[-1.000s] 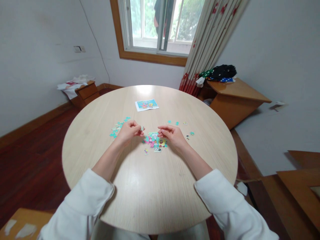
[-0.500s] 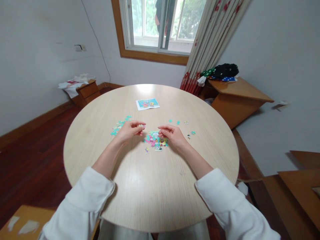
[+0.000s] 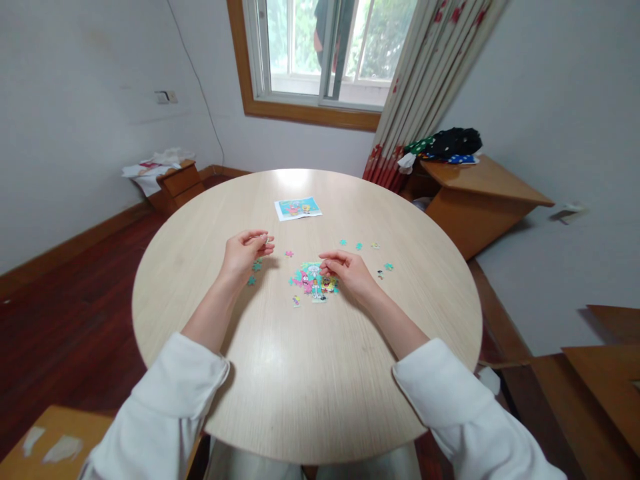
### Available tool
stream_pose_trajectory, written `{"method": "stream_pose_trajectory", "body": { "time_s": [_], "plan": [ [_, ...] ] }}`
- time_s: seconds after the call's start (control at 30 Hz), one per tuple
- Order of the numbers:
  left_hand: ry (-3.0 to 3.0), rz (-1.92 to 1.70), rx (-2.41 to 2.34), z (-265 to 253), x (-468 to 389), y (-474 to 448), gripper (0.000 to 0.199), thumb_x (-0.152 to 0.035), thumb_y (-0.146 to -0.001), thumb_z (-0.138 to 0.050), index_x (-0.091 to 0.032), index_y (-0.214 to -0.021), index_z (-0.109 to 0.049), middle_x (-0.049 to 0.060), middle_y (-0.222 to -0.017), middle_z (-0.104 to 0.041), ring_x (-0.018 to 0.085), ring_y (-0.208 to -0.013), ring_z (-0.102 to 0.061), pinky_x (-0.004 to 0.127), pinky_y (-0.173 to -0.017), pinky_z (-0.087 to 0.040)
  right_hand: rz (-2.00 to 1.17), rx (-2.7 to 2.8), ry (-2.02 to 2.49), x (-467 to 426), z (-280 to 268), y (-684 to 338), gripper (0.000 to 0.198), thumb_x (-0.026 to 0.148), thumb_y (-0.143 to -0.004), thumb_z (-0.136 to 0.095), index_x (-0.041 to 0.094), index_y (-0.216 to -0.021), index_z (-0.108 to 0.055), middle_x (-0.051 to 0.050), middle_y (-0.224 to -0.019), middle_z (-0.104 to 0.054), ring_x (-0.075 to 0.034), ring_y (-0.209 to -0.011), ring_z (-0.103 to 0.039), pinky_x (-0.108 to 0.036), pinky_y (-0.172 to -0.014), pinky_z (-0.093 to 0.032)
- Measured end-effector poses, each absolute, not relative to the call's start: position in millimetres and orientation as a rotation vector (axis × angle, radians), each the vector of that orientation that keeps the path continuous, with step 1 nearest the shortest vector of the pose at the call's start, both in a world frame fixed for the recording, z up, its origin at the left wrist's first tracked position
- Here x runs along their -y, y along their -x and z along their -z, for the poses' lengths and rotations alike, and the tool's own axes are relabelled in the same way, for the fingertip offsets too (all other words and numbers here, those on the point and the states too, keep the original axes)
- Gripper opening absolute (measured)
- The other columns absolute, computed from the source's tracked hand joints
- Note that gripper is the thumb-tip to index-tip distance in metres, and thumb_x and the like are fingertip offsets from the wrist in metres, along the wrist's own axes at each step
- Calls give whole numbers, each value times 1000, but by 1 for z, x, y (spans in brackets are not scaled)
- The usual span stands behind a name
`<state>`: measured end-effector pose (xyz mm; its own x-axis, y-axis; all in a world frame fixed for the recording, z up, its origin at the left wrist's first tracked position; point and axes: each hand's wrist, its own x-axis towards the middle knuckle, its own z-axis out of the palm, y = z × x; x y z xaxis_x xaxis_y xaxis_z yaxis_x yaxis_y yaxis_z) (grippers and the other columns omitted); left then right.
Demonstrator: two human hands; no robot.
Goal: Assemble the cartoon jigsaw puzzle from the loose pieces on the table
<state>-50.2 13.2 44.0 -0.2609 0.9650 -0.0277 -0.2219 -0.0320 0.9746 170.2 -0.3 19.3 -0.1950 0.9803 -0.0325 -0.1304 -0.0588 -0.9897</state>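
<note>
A partly joined cartoon jigsaw puzzle (image 3: 315, 283) lies on the round wooden table (image 3: 300, 373), with pink, yellow and teal figures showing. Left of it and raised above the table, my left hand (image 3: 245, 253) pinches a small pale puzzle piece (image 3: 267, 239) between thumb and fingers. Under that hand are loose teal pieces (image 3: 257, 265), partly hidden by it. My right hand (image 3: 350, 272) is at the puzzle's upper right edge, fingers loosely bent and apart, with nothing visible in them. A pink piece (image 3: 289, 254) and a purple-yellow piece (image 3: 297, 301) lie close to the puzzle.
A printed picture sheet (image 3: 299, 209) lies farther back on the table. Several loose pieces (image 3: 359, 247) are scattered to the right. Beyond the table stand a wooden cabinet (image 3: 485, 180) with cloths and a small stool (image 3: 180, 183). A cardboard box (image 3: 55, 440) is at lower left.
My left hand has moved left and away from the puzzle, over the loose teal pieces, uncovering the pink piece. My right hand has stayed by the puzzle. The view has shifted slightly.
</note>
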Motion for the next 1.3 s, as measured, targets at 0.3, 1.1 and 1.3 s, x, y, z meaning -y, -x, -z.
{"method": "stream_pose_trajectory", "body": {
  "time_s": [0.3,1.1,1.3],
  "plan": [
    [-856,-1561,-1238,-41,-17,54,14,-6,-71,-59,-11,-84,-59,6,-77,-67,11,-69,-66,31,-78,-55,-1446,1195,1059,0,-19,-170,24,29,-57,-74,16,-77,-67,-1,-67,-65,-10,-59,-59,-26,-61,-47],
    [-734,-1698,-1228,-46,-22,78,19,-5,-67,-57,-11,-85,-54,6,-71,-65,12,-65,-65,31,-76,-54,-1399,1207,1057,-3,-17,-175,24,30,-60,-73,16,-78,-66,-1,-67,-64,-10,-59,-60,-25,-61,-49],
    [-712,-1694,-1267,-47,-22,75,8,-11,-70,-57,-12,-78,-54,-1,-58,-59,6,-48,-55,19,-54,-48,-1238,1247,1112,-10,-24,-191,26,34,-62,-70,16,-81,-67,-2,-70,-65,-9,-58,-57,-23,-56,-46]
  ]
}}
